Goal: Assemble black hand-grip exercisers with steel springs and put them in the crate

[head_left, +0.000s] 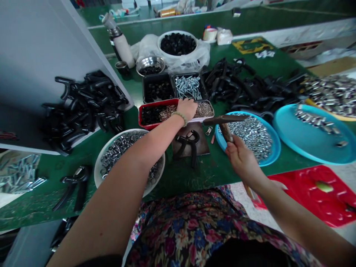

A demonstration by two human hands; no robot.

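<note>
My right hand (241,157) is wrapped round the wooden handle of a hammer (226,126), whose dark head is raised beside a blue tray (278,148) of small shiny metal parts. My left hand (187,108) reaches down into the small-parts boxes, over a bin of tiny coppery pieces (204,109); its fingertips are hidden. A black hand grip exerciser (190,140) with a spring lies on a dark metal plate (204,146) between my hands. Just right of the plate is a loose small spring (209,130).
A white bowl of metal rings (119,148) sits under my left forearm. Piles of black handles (83,107) lie at left and back right (244,85). Behind the boxes stand a bowl of black caps (178,44) and a bottle (122,46). A red tray (306,185) is at lower right.
</note>
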